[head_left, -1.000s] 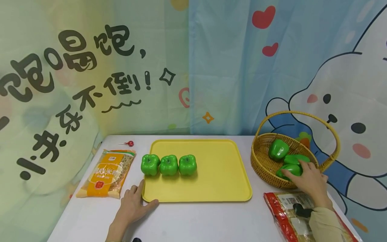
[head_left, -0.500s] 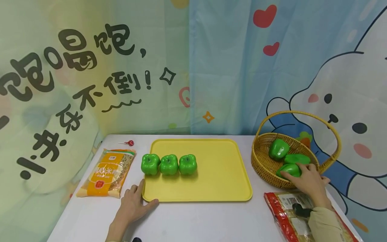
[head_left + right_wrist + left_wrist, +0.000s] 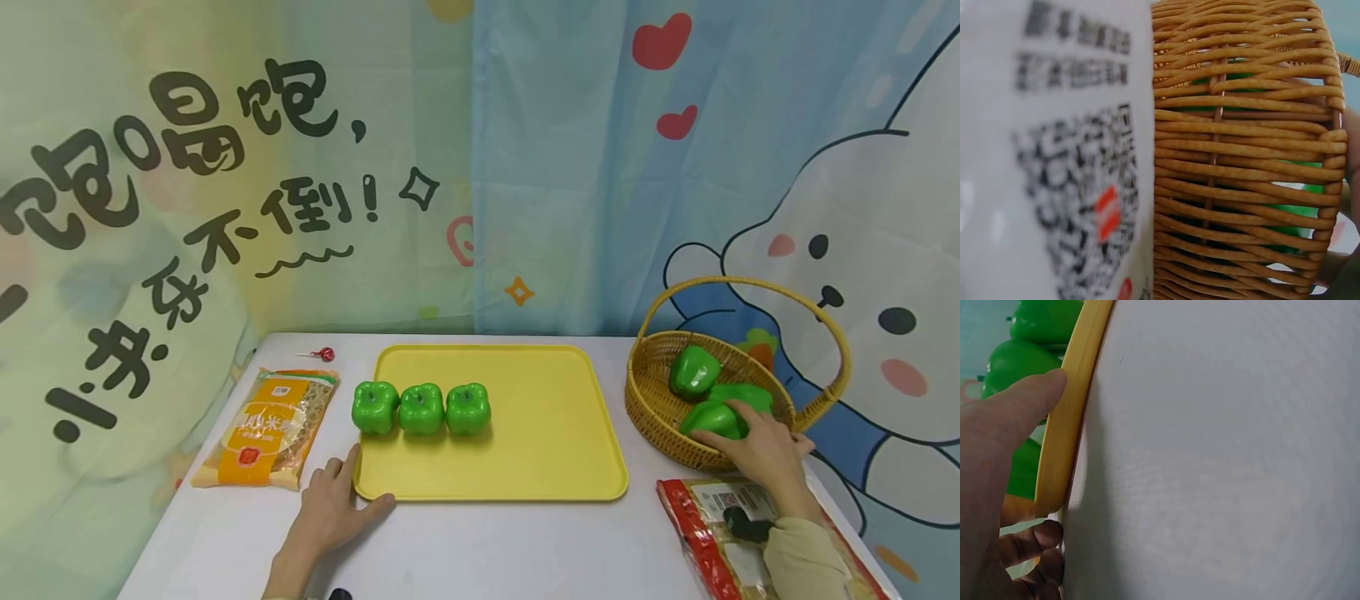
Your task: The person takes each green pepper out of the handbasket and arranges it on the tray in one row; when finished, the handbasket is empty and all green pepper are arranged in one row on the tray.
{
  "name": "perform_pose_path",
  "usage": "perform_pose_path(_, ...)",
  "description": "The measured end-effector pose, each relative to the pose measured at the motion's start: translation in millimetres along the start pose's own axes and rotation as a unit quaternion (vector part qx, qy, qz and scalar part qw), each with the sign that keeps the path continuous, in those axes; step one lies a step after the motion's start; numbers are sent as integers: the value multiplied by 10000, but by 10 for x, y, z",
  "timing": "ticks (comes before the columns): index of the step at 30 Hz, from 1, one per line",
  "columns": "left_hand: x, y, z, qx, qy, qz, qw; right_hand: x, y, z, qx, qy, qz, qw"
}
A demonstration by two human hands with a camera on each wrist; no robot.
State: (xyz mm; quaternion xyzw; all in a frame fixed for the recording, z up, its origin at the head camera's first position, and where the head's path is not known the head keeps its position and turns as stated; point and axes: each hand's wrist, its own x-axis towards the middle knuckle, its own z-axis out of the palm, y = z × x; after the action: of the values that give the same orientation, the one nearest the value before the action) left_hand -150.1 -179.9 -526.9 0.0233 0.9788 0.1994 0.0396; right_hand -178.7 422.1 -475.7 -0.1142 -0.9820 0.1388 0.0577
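Note:
My right hand (image 3: 768, 450) reaches over the rim of a wicker basket (image 3: 652, 425) and grips a green bell pepper (image 3: 711, 419) between thumb and fingers. Behind it in the basket lie two more green peppers, one upright (image 3: 694, 372) and one partly covered (image 3: 742, 394). My left hand (image 3: 330, 510) rests at the near left corner of a yellow tray (image 3: 547, 433), fingers spread. In the left wrist view the thumb (image 3: 1035, 397) touches the tray's rim (image 3: 1075, 400). Three green bell peppers (image 3: 422, 409) stand in a row on the tray's left side.
An orange bag of grain (image 3: 262, 429) lies left of the tray, with a red lollipop (image 3: 326, 354) behind it. A red-edged clear packet (image 3: 697, 533) lies under the right forearm. The basket's tall handle (image 3: 757, 285) arches above it. A printed curtain (image 3: 540, 167) hangs behind the table.
The pepper in my right hand has turned and shifted slightly left inside the basket, and the right hand has moved slightly with it. The left hand stays at the tray corner.

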Motion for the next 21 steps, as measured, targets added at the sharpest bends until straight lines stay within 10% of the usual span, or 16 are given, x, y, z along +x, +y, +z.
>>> perform_pose_path(21,-20,12,-13,34,43,12,10000,-59,-227,-124,1194,913,-410,9878)
